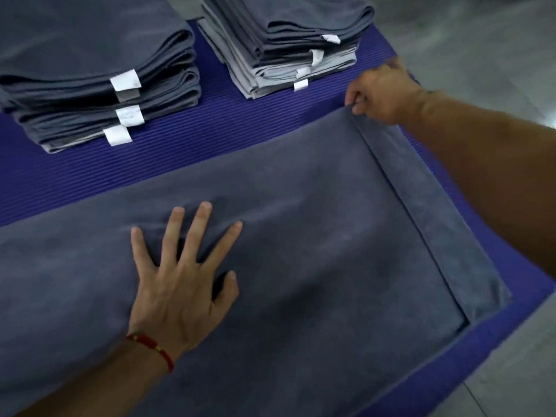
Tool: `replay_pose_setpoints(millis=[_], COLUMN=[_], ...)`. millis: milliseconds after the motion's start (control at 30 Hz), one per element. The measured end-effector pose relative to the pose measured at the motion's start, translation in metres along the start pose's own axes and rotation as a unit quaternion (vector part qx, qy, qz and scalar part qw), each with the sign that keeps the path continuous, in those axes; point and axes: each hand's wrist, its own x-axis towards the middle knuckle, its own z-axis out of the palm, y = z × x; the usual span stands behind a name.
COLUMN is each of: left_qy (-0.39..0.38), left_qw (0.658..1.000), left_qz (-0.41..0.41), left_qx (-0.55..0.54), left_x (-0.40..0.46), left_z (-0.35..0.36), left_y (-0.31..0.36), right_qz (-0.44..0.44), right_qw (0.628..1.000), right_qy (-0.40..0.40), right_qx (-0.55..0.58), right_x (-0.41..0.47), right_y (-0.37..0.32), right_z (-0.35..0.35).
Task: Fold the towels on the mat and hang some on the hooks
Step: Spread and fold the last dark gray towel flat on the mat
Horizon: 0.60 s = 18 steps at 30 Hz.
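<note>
A large dark grey towel (pixel 301 236) lies spread over the ribbed blue mat (pixel 186 152), folded once so a strip of the lower layer shows along its right edge. My left hand (pixel 180 281), with a red cord at the wrist, presses flat on the towel's middle left, fingers spread. My right hand (pixel 382 91) pinches the top layer's far right corner, slightly lifted off the mat.
Two stacks of folded grey towels with white tags stand at the back of the mat: a darker stack (pixel 90 70) on the left, a mixed dark and light stack (pixel 285 46) in the middle. Grey tiled floor (pixel 481 40) lies beyond the mat's right edge.
</note>
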Motion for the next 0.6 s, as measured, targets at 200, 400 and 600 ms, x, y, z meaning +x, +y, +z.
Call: replay_pose_setpoints(millis=[200,400,600], left_qy=[-0.014,-0.032,-0.048], left_qw=[0.999,0.999,0.995], left_qz=[-0.034,-0.043,-0.084], left_qx=[-0.007,-0.011,-0.02], left_x=[0.0,0.0,0.001], left_z=[0.0,0.001,0.005], left_y=[0.001,0.003,0.003], right_qz=[0.154,0.224,0.151], right_qw=[0.977,0.959,0.974], right_qy=[0.095,0.056,0.045], right_qx=[0.114,0.165,0.161], right_x=[-0.036,-0.135,-0.224], right_y=[-0.031,-0.127,-0.234], right_z=[0.057,0.101,0.104])
